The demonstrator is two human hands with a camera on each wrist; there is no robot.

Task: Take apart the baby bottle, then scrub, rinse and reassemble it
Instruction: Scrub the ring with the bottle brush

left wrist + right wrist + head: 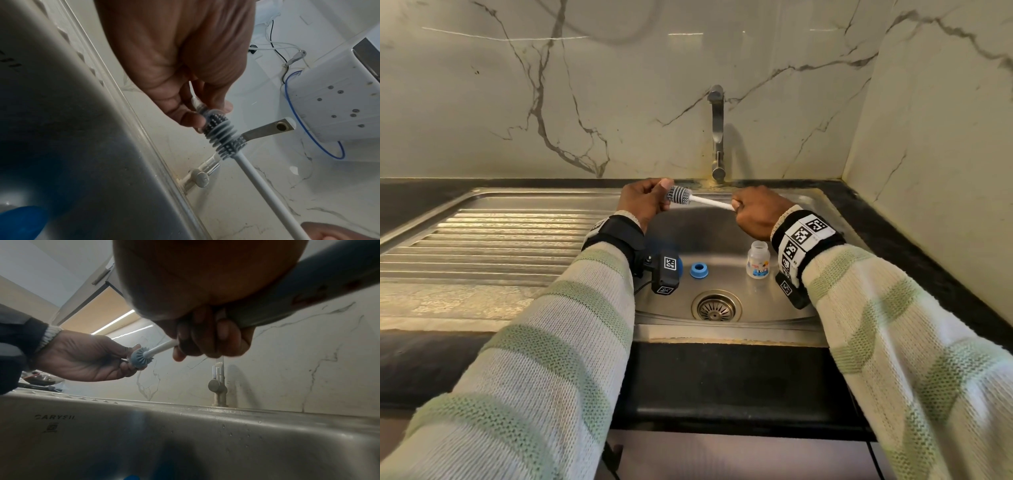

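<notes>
Apparently I'm mid-scrub: my left hand (185,91) pinches the clear teat (202,108) while my right hand (755,214) curls round the brush (681,195), its head in the teat. Bottle (757,260) and blue ring (699,270) stand in the sink (791,308), needing brushing next.

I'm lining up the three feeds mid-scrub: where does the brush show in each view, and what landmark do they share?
Head: brush at upper centre, above the sink, grey head at the left hand, white handle in the right hand.
Left wrist: brush at centre, handle running to the lower right.
Right wrist: brush left of centre, head end-on.
Shared landmark: the tap, behind the brush in every view.
</notes>
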